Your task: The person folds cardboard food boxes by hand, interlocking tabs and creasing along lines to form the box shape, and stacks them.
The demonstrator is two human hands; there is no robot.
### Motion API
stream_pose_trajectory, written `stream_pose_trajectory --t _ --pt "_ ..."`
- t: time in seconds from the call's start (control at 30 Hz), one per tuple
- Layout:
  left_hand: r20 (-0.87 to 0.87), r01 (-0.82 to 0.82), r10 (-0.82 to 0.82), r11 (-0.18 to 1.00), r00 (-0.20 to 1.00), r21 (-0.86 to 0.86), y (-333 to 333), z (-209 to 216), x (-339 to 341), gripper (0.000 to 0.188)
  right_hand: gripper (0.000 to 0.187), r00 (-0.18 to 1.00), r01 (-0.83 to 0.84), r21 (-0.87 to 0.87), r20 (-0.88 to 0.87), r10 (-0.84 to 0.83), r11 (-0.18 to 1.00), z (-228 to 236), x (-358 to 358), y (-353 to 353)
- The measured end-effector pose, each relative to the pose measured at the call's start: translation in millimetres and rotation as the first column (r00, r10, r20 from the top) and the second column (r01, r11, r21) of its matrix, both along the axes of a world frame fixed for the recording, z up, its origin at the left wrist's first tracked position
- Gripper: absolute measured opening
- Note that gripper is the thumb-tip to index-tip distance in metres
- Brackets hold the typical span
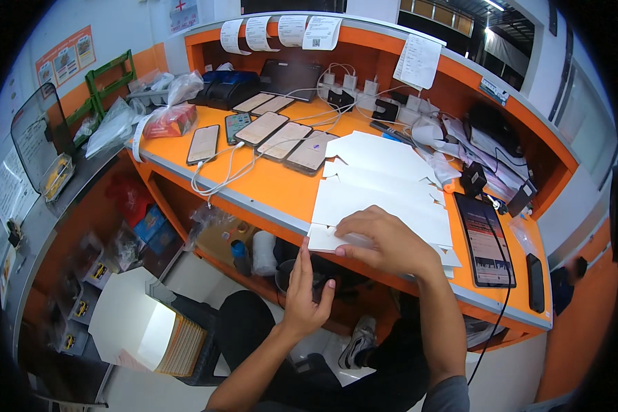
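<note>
A stack of white die-cut cardboard sheets (371, 172) lies flat on the orange desk, with notched flaps along its sides. Its near end reaches the front edge of the desk. My right hand (384, 240) rests over that near end, fingers curled and thumb tucked in, gripping the near left corner of the cardboard. Upright just below the same corner is my left hand (307, 295), its fingers stretched out, thumb apart and palm turned toward the stack. The left fingertips are at the cardboard's edge, and nothing is held in that hand.
Several phones (262, 128) with white cables (216, 180) lie left of the stack. A tablet (484, 240) and a dark phone (535, 282) are at the right. Receipts (321, 33) hang from the shelf edge. Beside my left leg stand more folded cardboard blanks (134, 316) in a dark holder.
</note>
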State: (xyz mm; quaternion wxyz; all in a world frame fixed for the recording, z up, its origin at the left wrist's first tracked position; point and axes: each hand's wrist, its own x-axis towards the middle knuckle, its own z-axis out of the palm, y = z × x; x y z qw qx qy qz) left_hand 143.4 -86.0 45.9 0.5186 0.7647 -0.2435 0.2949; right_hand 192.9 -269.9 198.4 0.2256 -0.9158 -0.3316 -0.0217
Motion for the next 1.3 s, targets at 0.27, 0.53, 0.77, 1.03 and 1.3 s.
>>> stream_pose_trajectory --t 0.27,0.53,0.77,1.03,1.3 --pt "0.022 -0.035 0.035 0.999 0.999 0.002 2 -1 0 0.075 0.025 0.998 0.026 0.009 0.052 -0.026 1.000 -5 1 -2" --pt "0.052 -0.101 0.097 0.991 0.994 0.083 4 3 3 0.075 0.030 0.904 0.247 -0.025 0.367 -0.221 0.969 -4 -11 -13" --pt "-0.038 -0.085 0.091 0.986 0.995 0.146 7 23 -3 0.076 0.031 0.372 0.240 0.404 0.802 -0.468 0.883 46 -32 -10" --pt "-0.193 0.093 -0.171 0.929 0.966 -0.359 92 29 -85 0.073 0.037 0.759 -0.451 0.107 0.568 0.318 0.886 -36 -160 76" --pt "-0.357 0.049 -0.531 0.605 0.768 -0.795 165 -10 -208 0.066 0.032 0.783 -0.620 0.339 0.317 0.535 0.707 -126 -187 119"
